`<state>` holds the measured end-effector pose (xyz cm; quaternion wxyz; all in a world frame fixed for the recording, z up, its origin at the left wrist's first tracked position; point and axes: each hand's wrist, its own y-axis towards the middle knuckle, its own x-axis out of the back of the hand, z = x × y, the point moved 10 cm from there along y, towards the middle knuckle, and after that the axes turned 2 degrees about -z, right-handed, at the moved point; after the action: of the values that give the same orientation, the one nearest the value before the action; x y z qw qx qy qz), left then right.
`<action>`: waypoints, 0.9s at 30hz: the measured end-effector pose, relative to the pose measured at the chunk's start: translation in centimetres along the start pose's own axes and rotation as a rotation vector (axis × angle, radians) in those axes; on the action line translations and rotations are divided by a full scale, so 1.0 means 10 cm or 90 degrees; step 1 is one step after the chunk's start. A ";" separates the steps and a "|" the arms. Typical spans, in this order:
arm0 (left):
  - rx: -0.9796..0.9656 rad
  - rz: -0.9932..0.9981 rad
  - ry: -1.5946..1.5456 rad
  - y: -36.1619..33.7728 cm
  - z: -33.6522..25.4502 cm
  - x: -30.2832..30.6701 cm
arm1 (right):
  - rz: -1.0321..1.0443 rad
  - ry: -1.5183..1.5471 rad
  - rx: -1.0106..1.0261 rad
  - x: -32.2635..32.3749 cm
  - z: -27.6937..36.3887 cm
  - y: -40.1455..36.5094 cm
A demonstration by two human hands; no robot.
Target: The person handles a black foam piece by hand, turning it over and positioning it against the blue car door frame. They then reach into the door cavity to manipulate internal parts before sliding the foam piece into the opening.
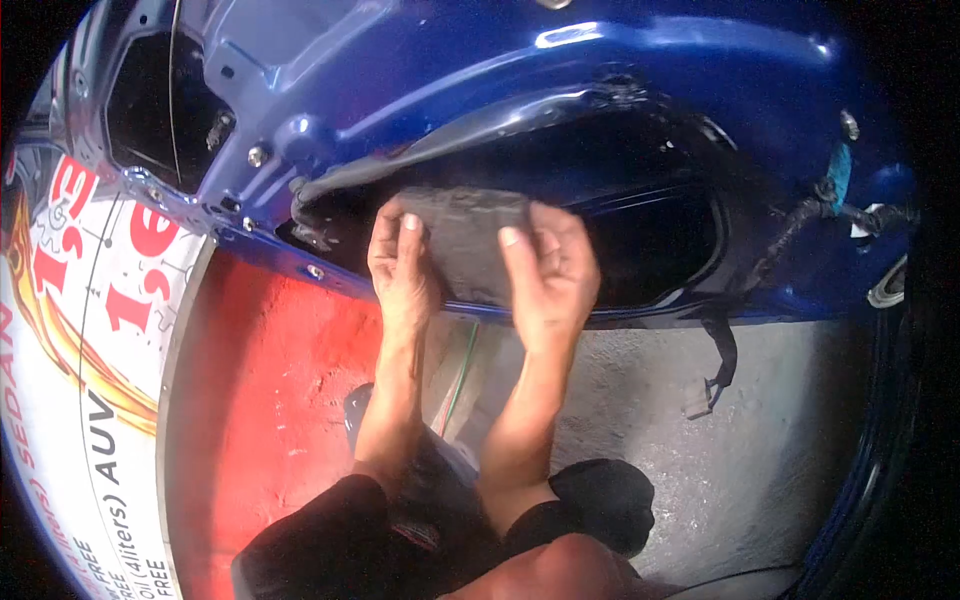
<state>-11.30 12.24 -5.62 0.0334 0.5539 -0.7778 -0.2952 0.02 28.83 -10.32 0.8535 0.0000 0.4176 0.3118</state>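
Note:
Between my two hands is a dark grey, roughly rectangular flat sheet [468,245] with a worn-looking surface; its exact kind I cannot make out. My left hand [405,255] grips its left edge, thumb on the near face. At the right edge my right hand [552,265] pinches it the same way. The sheet is held up in front of the large dark opening [650,235] in a blue car door panel [430,95]. Black sheeting [470,125] hangs loosely along the opening's upper edge. Whether the sheet touches the door is not visible.
A black cable with a connector [718,365] dangles below the door. Wiring with blue-green tape [838,180] runs at the right. A printed banner [100,380] stands at the left, beside red floor [270,400] and grey floor [720,470]. My knee [605,500] is below.

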 end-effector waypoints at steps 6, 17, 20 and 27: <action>0.132 0.046 -0.265 0.04 0.14 -0.07 | 0.012 -0.249 0.422 -0.46 0.86 -0.37; 0.151 0.131 -0.382 -0.07 -0.03 -0.46 | 0.030 -0.270 0.567 -0.72 0.89 -0.73; 0.147 0.186 -0.408 -0.03 0.08 -0.36 | 0.036 -0.274 0.570 -0.72 0.87 -0.72; 0.243 0.228 -0.517 -0.04 0.03 -0.58 | 0.019 -0.263 0.490 -0.66 0.88 -0.59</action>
<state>-8.83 17.36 -4.49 -0.3247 0.2477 -0.8514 -0.3291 6.47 22.84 -1.41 0.8522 0.3868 0.3236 0.1394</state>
